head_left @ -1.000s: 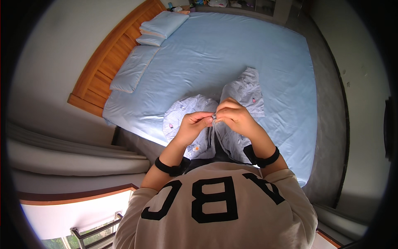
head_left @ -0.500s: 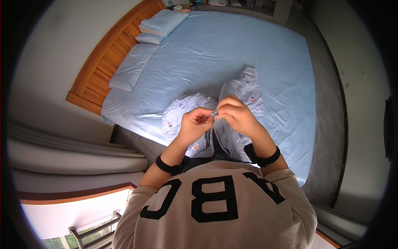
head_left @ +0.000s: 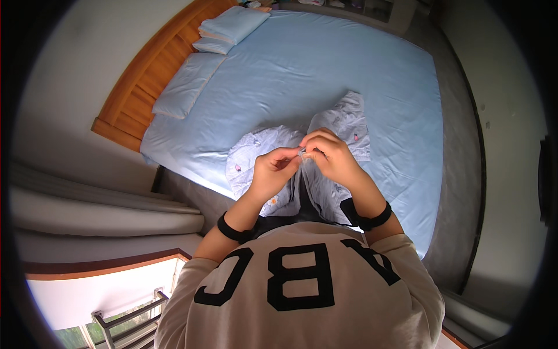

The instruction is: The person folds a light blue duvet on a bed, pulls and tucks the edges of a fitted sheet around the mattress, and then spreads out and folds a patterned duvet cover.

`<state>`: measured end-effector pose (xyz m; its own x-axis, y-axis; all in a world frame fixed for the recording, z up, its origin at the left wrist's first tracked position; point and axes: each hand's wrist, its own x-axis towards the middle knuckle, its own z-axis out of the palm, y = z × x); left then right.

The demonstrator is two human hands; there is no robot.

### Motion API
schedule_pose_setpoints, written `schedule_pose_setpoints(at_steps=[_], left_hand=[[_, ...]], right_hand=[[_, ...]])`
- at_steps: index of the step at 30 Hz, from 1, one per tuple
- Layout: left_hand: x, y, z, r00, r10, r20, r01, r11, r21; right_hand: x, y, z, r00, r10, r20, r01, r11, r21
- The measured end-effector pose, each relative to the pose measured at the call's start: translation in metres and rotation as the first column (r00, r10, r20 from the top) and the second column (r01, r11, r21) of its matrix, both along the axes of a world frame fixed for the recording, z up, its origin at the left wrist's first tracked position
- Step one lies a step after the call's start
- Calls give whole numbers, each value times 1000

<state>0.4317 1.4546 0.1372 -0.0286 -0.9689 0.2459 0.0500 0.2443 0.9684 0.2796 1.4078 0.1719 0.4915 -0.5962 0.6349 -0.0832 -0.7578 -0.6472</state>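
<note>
Shifted slightly upward on my feed, the inward-turned right hand (head_left: pixel 334 156) pinches a small grey thing (head_left: pixel 301 152), though I can't tell whether the left hand (head_left: pixel 271 173) grips it

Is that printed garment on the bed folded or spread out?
Spread out, loosely: the printed garment lies in two broad, rumpled parts on the blue bedsheet, with no neat folds showing.

Open passage: over smooth light-blue bedsheet (head_left: pixel 395 87), far side and right. Upper left: pale-blue rectangular pillows (head_left: pixel 189 86), orange-brown wooden headboard (head_left: pixel 141 87) obstruct. Nearer: crumpled lavender patterned cloth (head_left: pixel 344 120) intrudes.
</note>
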Motion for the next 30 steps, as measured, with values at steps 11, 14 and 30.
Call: schedule_pose_setpoints(at_steps=[11, 14, 30], left_hand=[[18, -7, 12, 973, 164, 162, -151, 984, -92], [27, -7, 20, 969, 132, 209, -105, 985, -136], [25, 16, -59, 833, 428, 350, -390, 904, -175]], right_hand=[[21, -34, 14, 921, 346, -181, -315, 932, 180], [29, -51, 14, 831, 393, -393, -374, 919, 127], [48, -107, 120, 858, -195, -475, -105, 838, -535]])
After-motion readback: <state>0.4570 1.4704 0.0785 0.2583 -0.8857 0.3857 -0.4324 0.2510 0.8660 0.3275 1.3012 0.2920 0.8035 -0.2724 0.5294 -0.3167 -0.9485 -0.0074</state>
